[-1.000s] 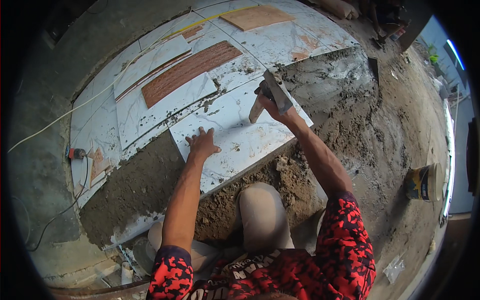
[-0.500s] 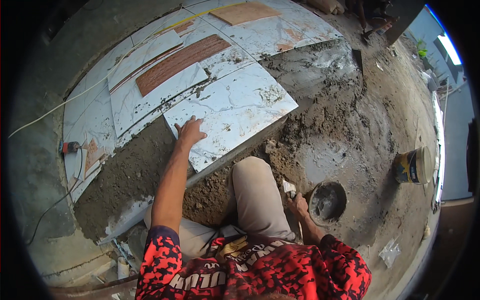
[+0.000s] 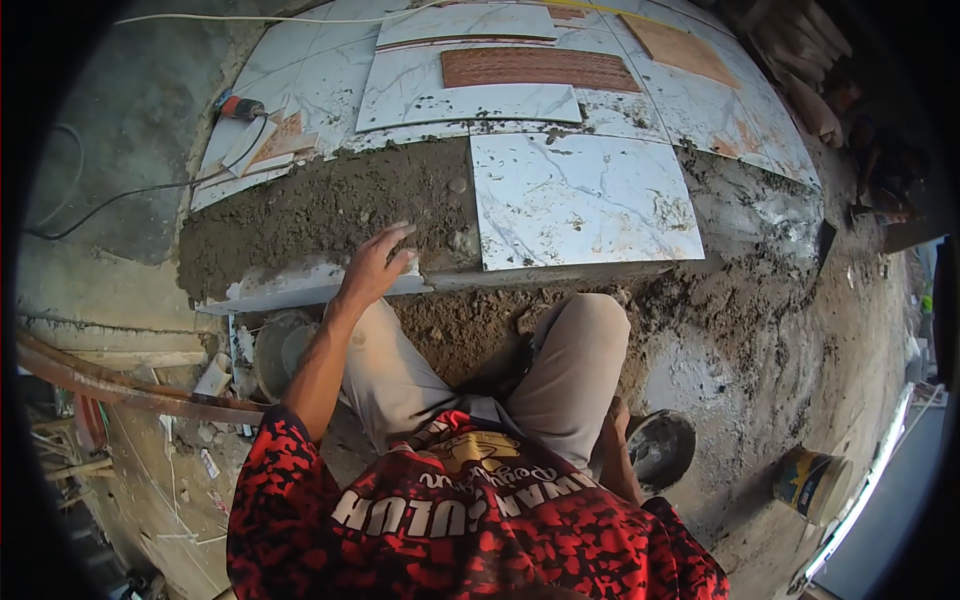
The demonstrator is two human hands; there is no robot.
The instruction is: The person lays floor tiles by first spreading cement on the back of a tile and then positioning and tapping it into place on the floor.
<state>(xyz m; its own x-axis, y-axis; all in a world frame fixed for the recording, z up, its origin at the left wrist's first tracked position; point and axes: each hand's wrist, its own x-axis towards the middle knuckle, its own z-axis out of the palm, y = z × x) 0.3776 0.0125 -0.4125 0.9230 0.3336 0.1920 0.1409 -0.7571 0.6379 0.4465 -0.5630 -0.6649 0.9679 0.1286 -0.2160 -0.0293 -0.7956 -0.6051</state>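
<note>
My left hand is over the front edge of a rough grey mortar bed, its fingers apart and nothing in them. To its right, a large white marbled tile lies at the step's edge, spotted with bits of mortar. My right hand is low beside my right knee, next to a round dark tub with grey slurry inside. The knee and thigh hide most of its fingers, and no tool shows in it.
Tile offcuts and a brown textured strip lie on the laid tiles beyond. An orange-and-black corded power tool rests at the far left. A paint pail stands at the right. Another person is at the far right.
My view has swung left. My left hand has come off the white tile and is now over the mortar bed. The pale-bladed tool at my right hand no longer shows.
</note>
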